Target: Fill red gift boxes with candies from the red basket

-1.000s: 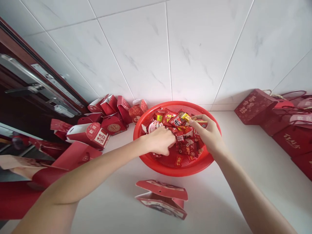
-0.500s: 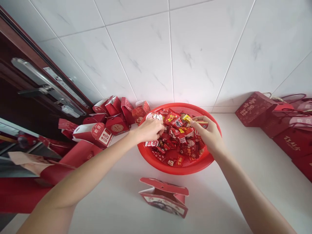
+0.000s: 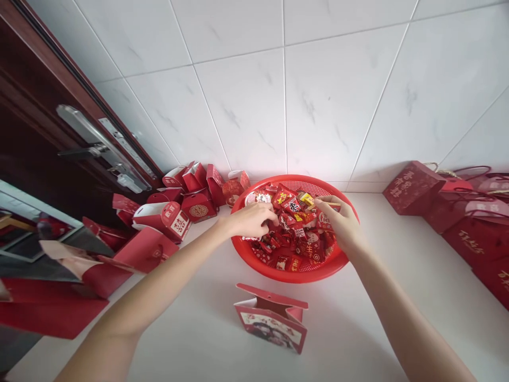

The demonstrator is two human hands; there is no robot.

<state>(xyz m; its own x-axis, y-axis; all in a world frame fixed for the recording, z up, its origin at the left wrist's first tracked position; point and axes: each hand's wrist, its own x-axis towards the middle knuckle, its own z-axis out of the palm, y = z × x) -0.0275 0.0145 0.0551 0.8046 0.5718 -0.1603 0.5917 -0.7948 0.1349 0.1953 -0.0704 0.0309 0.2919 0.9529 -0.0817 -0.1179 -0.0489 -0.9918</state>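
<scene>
A red plastic basket (image 3: 274,271) holds a heap of small wrapped sweets (image 3: 304,233), mostly red, some with gold or white print. At its left side my left hand (image 3: 256,218) reaches in, fingers curled down among the sweets; what they grip is hidden. My right hand (image 3: 342,223) is over the basket's right side, thumb and fingers closed on a small wrapped sweet (image 3: 331,205), of which only a thin gold edge shows. A yellow-wrapped sweet (image 3: 307,199) lies by its fingertips. In front of the basket stands a red gift box (image 3: 274,321) with its top open and a picture on the front.
Several red gift boxes (image 3: 199,206) crowd the counter's left side, with larger red bags (image 3: 143,249) nearer me. Red gift bags (image 3: 469,239) line the right. Behind is a tiled wall (image 3: 246,106); a dark door with a metal handle (image 3: 99,143) is at left.
The camera view has shifted, so the surroundings sit a little lower and further right. My left fingers have moved slightly right over the sweets. My right hand stays at the basket's right side.
</scene>
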